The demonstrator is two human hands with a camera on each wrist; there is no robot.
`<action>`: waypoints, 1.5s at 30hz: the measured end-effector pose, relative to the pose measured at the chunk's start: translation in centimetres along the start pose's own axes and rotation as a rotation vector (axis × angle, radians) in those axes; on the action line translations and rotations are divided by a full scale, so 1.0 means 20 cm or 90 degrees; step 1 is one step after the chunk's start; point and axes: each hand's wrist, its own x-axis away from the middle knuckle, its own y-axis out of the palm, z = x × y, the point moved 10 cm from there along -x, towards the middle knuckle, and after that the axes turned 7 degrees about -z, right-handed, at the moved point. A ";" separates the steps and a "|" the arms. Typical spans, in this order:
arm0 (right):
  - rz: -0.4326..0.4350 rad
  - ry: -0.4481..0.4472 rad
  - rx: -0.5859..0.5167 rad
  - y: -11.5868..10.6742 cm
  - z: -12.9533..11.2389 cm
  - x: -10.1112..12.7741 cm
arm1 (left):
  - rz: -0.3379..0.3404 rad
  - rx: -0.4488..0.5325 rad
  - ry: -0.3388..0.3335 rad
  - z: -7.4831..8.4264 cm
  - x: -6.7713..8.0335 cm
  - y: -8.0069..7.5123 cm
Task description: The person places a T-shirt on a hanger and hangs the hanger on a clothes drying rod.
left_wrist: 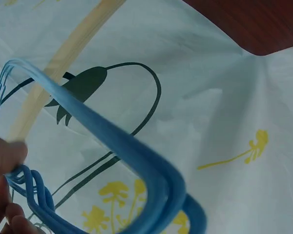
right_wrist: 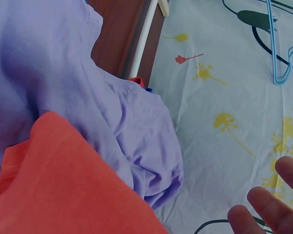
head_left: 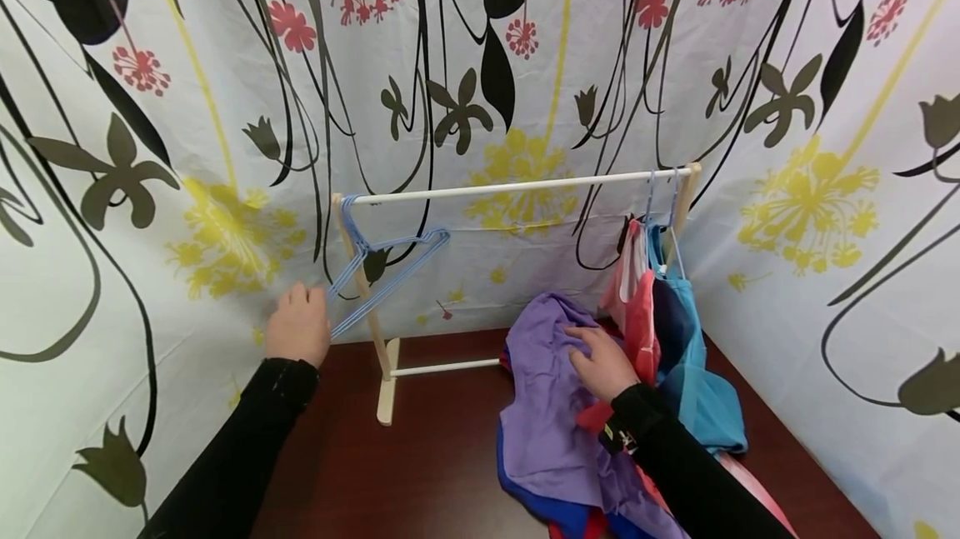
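Several blue hangers (head_left: 390, 281) hang together from the left end of a rail. My left hand (head_left: 298, 326) holds their near end; in the left wrist view the thumb (left_wrist: 9, 155) and curled fingers lie about the blue hanger wires (left_wrist: 122, 141). My right hand (head_left: 603, 362) is over a purple garment (head_left: 543, 393), its fingers spread and holding nothing. In the right wrist view the fingertips (right_wrist: 263, 200) show apart from the purple cloth (right_wrist: 136, 131). A red cloth (right_wrist: 73, 180) lies nearer that camera.
The rack has a white rail (head_left: 517, 187), wooden posts and a wooden foot (head_left: 387, 389) on the dark table (head_left: 420, 472). Pink-red (head_left: 637, 314) and blue garments (head_left: 693, 339) hang at its right end. A flower-patterned curtain (head_left: 480, 39) surrounds the table.
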 end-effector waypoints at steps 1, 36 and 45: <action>0.000 0.002 0.000 0.00 0.00 0.00 | 0.004 0.003 -0.001 -0.01 0.00 0.00; -0.011 0.025 -0.039 0.01 0.05 0.04 | -0.474 0.568 -0.173 0.18 0.11 0.24; -0.020 0.043 -0.050 0.03 0.08 0.06 | -0.411 0.483 -0.145 0.16 0.09 0.21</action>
